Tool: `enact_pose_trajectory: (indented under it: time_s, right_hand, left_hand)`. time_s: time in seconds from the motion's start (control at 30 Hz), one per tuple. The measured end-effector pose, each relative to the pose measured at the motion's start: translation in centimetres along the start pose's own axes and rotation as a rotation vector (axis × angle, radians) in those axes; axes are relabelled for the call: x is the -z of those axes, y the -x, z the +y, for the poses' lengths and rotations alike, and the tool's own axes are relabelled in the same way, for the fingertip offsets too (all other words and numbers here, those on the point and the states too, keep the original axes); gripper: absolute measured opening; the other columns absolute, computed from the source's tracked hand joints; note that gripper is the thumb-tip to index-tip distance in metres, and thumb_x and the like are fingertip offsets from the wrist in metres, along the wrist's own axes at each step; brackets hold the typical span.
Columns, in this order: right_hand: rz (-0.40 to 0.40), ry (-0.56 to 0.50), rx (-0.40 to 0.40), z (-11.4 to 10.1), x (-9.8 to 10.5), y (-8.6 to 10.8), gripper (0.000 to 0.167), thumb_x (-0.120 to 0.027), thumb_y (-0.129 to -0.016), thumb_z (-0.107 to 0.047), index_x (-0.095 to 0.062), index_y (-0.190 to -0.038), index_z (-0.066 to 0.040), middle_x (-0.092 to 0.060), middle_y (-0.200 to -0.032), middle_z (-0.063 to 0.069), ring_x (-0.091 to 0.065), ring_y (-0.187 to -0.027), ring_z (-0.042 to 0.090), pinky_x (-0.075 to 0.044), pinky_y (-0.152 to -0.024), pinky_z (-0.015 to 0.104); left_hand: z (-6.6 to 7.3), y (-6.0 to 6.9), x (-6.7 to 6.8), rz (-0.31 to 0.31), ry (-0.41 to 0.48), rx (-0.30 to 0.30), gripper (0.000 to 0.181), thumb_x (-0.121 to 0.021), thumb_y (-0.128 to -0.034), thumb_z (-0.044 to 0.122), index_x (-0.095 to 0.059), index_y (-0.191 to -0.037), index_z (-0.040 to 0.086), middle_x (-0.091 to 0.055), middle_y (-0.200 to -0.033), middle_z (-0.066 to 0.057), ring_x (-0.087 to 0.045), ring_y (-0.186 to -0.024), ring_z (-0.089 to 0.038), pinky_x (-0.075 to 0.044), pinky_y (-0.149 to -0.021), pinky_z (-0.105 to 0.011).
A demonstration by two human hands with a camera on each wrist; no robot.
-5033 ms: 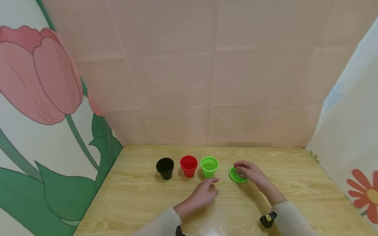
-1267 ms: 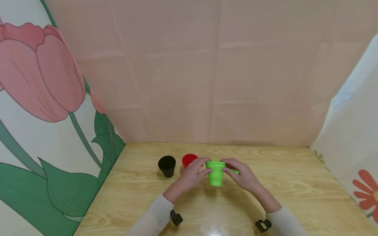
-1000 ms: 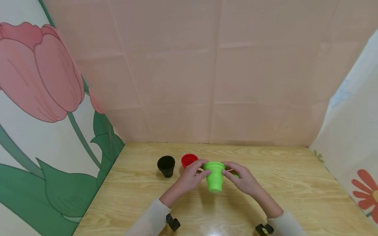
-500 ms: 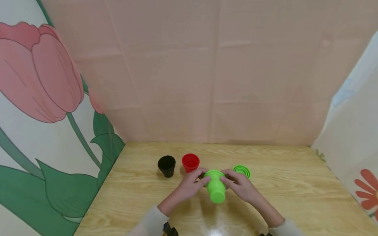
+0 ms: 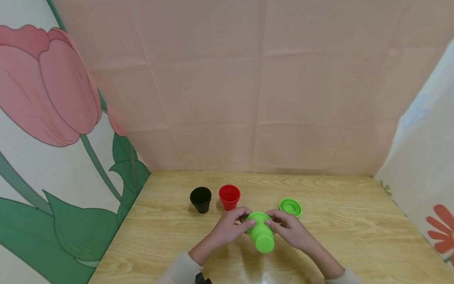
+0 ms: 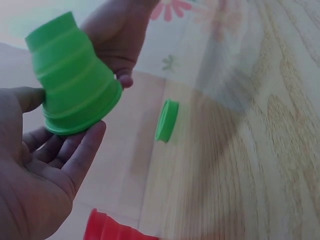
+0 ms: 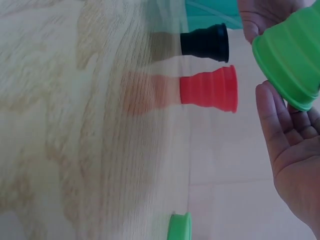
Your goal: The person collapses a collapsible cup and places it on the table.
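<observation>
Green cup (image 5: 260,232) is off the worktop (image 5: 152,236), pinched near its rim btwn our L hand (image 5: 228,228) and R hand (image 5: 289,230), tilted, base twd 6 o'clock; flat green disc (image 5: 290,207) at its 2. Prob. a turning step; next move likely needs both grips steady.

Wood-grain table (image 5: 354,225): black cup (image 5: 201,200), red cup (image 5: 229,198), collapsed green cup (image 5: 290,207).

The right edge crops the held green cup (image 7: 294,54) (right wrist view).
</observation>
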State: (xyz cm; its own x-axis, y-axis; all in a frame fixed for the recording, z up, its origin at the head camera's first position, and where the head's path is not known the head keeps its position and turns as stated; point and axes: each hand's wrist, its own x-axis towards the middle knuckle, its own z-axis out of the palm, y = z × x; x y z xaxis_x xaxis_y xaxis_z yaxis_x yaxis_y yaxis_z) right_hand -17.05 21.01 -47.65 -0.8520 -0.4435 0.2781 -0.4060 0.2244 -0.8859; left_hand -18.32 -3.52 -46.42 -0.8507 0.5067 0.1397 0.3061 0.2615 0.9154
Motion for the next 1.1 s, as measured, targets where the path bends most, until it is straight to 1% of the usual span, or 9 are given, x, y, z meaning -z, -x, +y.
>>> enact_pose_trajectory:
  time_s: [0.13, 0.3, 0.37, 0.53, 0.6, 0.73, 0.8, 0.97, 1.1]
  right_hand:
    - [0.005, -0.014, 0.044, -0.1, -0.3, 0.2, 0.018, -0.056, -0.102, -0.004, -0.065, -0.117, 0.0, -0.069, -0.094, 0.001, -0.067, -0.081, 0.008, -0.062, -0.069, 0.033]
    - [0.018, 0.003, 0.076, -0.3, -0.8, 0.0, 0.016, -0.057, -0.101, -0.003, -0.065, -0.115, -0.002, -0.068, -0.093, 0.001, -0.066, -0.081, 0.007, -0.061, -0.068, 0.032]
    - [0.026, 0.024, 0.08, -0.3, -0.9, 0.0, 0.016, -0.057, -0.102, -0.003, -0.065, -0.115, -0.003, -0.068, -0.093, 0.001, -0.065, -0.081, 0.007, -0.061, -0.067, 0.031]
    - [0.019, 0.061, 0.084, -0.4, -1.0, 0.0, 0.015, -0.057, -0.102, -0.004, -0.064, -0.115, -0.005, -0.068, -0.094, 0.003, -0.064, -0.083, 0.006, -0.061, -0.067, 0.031]
    - [0.013, 0.07, 0.091, -0.4, -1.1, 0.1, 0.015, -0.057, -0.102, -0.004, -0.064, -0.115, -0.005, -0.068, -0.094, 0.003, -0.064, -0.083, 0.006, -0.061, -0.066, 0.031]
    - [0.012, 0.083, 0.111, -0.5, -1.3, 0.1, 0.014, -0.058, -0.101, -0.004, -0.064, -0.114, -0.005, -0.068, -0.094, 0.003, -0.064, -0.083, 0.005, -0.061, -0.066, 0.031]
    - [0.017, 0.09, 0.118, -0.5, -1.3, 0.1, 0.014, -0.058, -0.101, -0.003, -0.064, -0.114, -0.005, -0.068, -0.094, 0.002, -0.063, -0.084, 0.004, -0.061, -0.067, 0.03]
    - [0.025, 0.102, 0.14, -0.5, -1.2, 0.1, 0.015, -0.058, -0.1, -0.001, -0.065, -0.113, -0.006, -0.069, -0.093, 0.0, -0.064, -0.084, 0.003, -0.06, -0.069, 0.028]
    - [0.029, 0.098, 0.149, -0.6, -1.0, 0.1, 0.016, -0.056, -0.101, 0.0, -0.065, -0.113, -0.006, -0.069, -0.093, -0.001, -0.065, -0.082, 0.004, -0.058, -0.068, 0.026]
  left_hand:
    - [0.1, 0.2, -0.2, -0.005, 0.038, 0.011, 0.023, -0.066, -0.0986, 0.03, -0.068, -0.115, 0.013, -0.066, -0.092, 0.006, -0.06, -0.08, -0.006, -0.058, -0.068, -0.026]
    - [-0.1, 0.3, -0.2, -0.009, 0.055, 0.019, 0.02, -0.066, -0.0989, 0.026, -0.067, -0.111, 0.01, -0.066, -0.092, 0.003, -0.061, -0.082, -0.011, -0.062, -0.07, -0.04]
    - [-0.2, 0.2, -0.1, -0.026, 0.066, 0.024, 0.019, -0.065, -0.0992, 0.025, -0.066, -0.11, 0.009, -0.065, -0.093, 0.002, -0.061, -0.083, -0.012, -0.062, -0.071, -0.043]
    - [-0.3, 0.0, 0.3, -0.087, 0.09, 0.049, 0.019, -0.062, -0.1, 0.024, -0.066, -0.109, 0.007, -0.064, -0.095, 0.002, -0.061, -0.084, -0.008, -0.063, -0.073, -0.04]
    - [-0.3, 0.0, 0.3, -0.099, 0.087, 0.054, 0.02, -0.063, -0.0997, 0.024, -0.066, -0.107, 0.006, -0.063, -0.094, 0.002, -0.061, -0.084, -0.007, -0.062, -0.072, -0.039]
    - [-0.3, 0.0, 0.4, -0.102, 0.083, 0.059, 0.018, -0.064, -0.0985, 0.024, -0.066, -0.103, 0.007, -0.063, -0.092, 0.001, -0.06, -0.083, -0.008, -0.062, -0.073, -0.045]
    - [-0.3, 0.0, 0.4, -0.099, 0.081, 0.062, 0.017, -0.064, -0.0981, 0.024, -0.066, -0.102, 0.008, -0.062, -0.092, 0.001, -0.06, -0.083, -0.008, -0.062, -0.073, -0.045]
    - [-0.2, 0.0, 0.4, -0.083, 0.071, 0.055, 0.014, -0.064, -0.0974, 0.023, -0.066, -0.1, 0.01, -0.061, -0.089, 0.004, -0.059, -0.081, -0.007, -0.062, -0.069, -0.038]
    - [-0.2, -0.1, 0.3, -0.079, 0.098, 0.05, 0.013, -0.064, -0.0983, 0.022, -0.068, -0.101, 0.011, -0.062, -0.089, 0.003, -0.061, -0.08, -0.007, -0.062, -0.067, -0.032]
